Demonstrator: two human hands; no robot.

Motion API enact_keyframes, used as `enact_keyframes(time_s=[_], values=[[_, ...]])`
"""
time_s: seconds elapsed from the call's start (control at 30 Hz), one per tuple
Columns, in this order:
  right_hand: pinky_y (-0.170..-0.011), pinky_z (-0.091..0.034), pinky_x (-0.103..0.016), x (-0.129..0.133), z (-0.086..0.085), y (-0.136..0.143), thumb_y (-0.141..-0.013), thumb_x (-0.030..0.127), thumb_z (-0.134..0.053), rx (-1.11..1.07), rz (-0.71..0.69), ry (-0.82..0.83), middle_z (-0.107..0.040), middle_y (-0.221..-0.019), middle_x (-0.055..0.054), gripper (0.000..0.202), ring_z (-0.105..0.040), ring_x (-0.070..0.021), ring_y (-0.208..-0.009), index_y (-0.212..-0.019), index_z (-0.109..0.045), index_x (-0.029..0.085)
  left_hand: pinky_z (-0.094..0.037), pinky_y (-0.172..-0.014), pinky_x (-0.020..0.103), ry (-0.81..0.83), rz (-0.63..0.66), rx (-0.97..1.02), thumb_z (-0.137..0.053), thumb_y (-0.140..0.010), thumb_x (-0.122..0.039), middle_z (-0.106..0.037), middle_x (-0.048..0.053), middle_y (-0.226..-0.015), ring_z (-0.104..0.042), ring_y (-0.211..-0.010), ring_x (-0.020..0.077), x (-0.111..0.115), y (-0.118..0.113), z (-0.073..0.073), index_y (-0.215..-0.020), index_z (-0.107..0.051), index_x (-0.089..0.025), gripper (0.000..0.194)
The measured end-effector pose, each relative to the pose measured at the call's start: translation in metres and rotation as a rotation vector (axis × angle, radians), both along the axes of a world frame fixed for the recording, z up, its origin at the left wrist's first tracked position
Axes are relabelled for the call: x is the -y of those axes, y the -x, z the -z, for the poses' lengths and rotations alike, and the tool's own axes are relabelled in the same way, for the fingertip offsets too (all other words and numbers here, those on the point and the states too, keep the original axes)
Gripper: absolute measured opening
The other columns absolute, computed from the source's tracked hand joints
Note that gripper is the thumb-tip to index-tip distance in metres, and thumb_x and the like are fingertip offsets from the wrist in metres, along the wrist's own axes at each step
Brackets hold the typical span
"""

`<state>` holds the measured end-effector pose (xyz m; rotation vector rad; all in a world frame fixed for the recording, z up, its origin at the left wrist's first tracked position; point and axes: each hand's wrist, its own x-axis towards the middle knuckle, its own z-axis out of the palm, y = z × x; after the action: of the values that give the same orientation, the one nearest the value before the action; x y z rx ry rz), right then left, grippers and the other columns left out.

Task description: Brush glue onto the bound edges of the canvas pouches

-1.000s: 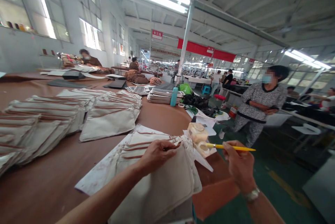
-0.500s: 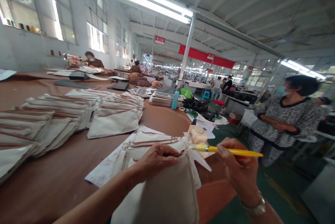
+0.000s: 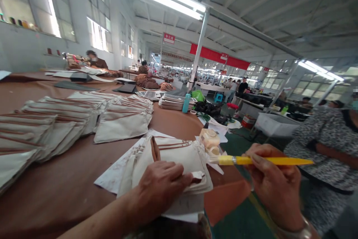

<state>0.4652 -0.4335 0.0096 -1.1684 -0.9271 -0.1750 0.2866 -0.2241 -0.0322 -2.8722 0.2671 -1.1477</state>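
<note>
My left hand is closed on the edge of a cream fabric piece with brown trim, on top of a small stack of cream pieces over white paper. Between the fingers and thumb of my right hand is a yellow brush, held level. Its pale bristles point left, beside the stack's right edge and close to the mouth of an open, tilted container.
Rows of cream pieces cover the brown tabletop at the left. A teal bottle stands beyond the stack, near black material. A person in patterned clothing stands at the right.
The fabric piece under my left hand has swung up and left, onto the stack. My right hand and the brush have moved right. The person at the right now appears nearer the frame's edge.
</note>
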Motion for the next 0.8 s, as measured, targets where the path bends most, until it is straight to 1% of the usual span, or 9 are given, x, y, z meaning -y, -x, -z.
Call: enact_keyframes(time_s=[0.1,0.27,0.33,0.43,0.5,0.6,0.67,0.73,0.8], values=[[-0.062,-0.043,-0.028,0.004,-0.01,0.017,-0.09,0.017,-0.067,0.11,-0.069,0.041,-0.055,-0.077,-0.003,0.008,-0.054,-0.0198,-0.078,-0.083,-0.068,0.021,-0.021,-0.052,0.035,-0.191,0.036,0.1,-0.052,-0.099,-0.019,-0.053,-0.003,-0.063,-0.043,-0.054,0.0132,0.006,0.008,-0.006,-0.094,-0.063,-0.02,0.013],[-0.06,-0.041,-0.031,0.006,-0.005,0.027,-0.092,0.02,-0.063,0.26,-0.149,0.316,-0.053,-0.068,-0.002,0.013,-0.047,-0.0179,-0.064,-0.079,-0.064,0.021,-0.026,-0.049,0.035,-0.265,0.089,0.137,-0.044,-0.1,-0.018,-0.055,-0.002,-0.064,-0.045,-0.053,0.0131,0.009,0.013,-0.013,-0.105,-0.06,-0.017,0.016],[-0.056,-0.039,-0.03,0.011,-0.006,0.027,-0.092,0.02,-0.064,0.312,-0.114,0.368,-0.052,-0.066,-0.001,0.016,-0.045,-0.0171,-0.061,-0.076,-0.061,0.022,-0.026,-0.049,0.035,-0.278,0.084,0.127,-0.044,-0.1,-0.018,-0.055,-0.002,-0.064,-0.046,-0.053,0.0131,0.008,0.014,-0.012,-0.106,-0.06,-0.017,0.017],[-0.056,-0.041,-0.029,0.015,-0.01,0.03,-0.091,0.021,-0.065,0.309,-0.036,0.301,-0.053,-0.067,-0.002,0.017,-0.048,-0.0176,-0.063,-0.075,-0.062,0.022,-0.025,-0.049,0.035,-0.28,0.084,0.117,-0.046,-0.099,-0.018,-0.055,-0.002,-0.065,-0.045,-0.054,0.0131,0.007,0.013,-0.008,-0.106,-0.06,-0.016,0.016],[-0.057,-0.042,-0.029,0.014,-0.009,0.033,-0.092,0.022,-0.065,0.296,-0.059,0.277,-0.055,-0.068,-0.002,0.015,-0.05,-0.0178,-0.064,-0.077,-0.063,0.022,-0.023,-0.05,0.036,-0.27,0.085,0.12,-0.047,-0.099,-0.018,-0.055,-0.002,-0.066,-0.044,-0.055,0.0132,0.007,0.013,-0.006,-0.104,-0.061,-0.016,0.015],[-0.056,-0.041,-0.029,0.007,-0.001,0.035,-0.092,0.022,-0.064,0.321,-0.136,0.388,-0.054,-0.068,-0.001,0.013,-0.048,-0.0166,-0.061,-0.08,-0.062,0.022,-0.023,-0.051,0.036,-0.256,0.077,0.116,-0.048,-0.099,-0.018,-0.054,-0.002,-0.066,-0.043,-0.055,0.0137,0.006,0.013,-0.001,-0.098,-0.061,-0.016,0.014],[-0.055,-0.04,-0.028,0.007,0.002,0.032,-0.093,0.021,-0.063,0.33,-0.123,0.425,-0.053,-0.068,0.0,0.014,-0.048,-0.0157,-0.06,-0.079,-0.062,0.021,-0.024,-0.053,0.036,-0.248,0.056,0.11,-0.05,-0.099,-0.018,-0.053,-0.002,-0.066,-0.043,-0.056,0.014,0.003,0.01,0.002,-0.092,-0.062,-0.016,0.014],[-0.057,-0.041,-0.028,0.013,0.001,0.027,-0.092,0.02,-0.064,0.302,-0.032,0.327,-0.055,-0.07,-0.001,0.013,-0.05,-0.0163,-0.063,-0.079,-0.064,0.021,-0.025,-0.054,0.035,-0.242,0.032,0.118,-0.054,-0.098,-0.02,-0.052,-0.003,-0.065,-0.044,-0.057,0.0139,-0.002,0.002,0.001,-0.082,-0.061,-0.018,0.017],[-0.06,-0.044,-0.028,0.027,-0.005,0.02,-0.089,0.019,-0.07,0.237,0.1,0.154,-0.059,-0.076,-0.003,0.007,-0.055,-0.0185,-0.072,-0.082,-0.067,0.021,-0.025,-0.055,0.033,-0.207,0.03,0.13,-0.059,-0.097,-0.029,-0.052,-0.002,-0.064,-0.045,-0.057,0.0133,-0.006,-0.013,-0.009,-0.073,-0.059,-0.019,0.027]])
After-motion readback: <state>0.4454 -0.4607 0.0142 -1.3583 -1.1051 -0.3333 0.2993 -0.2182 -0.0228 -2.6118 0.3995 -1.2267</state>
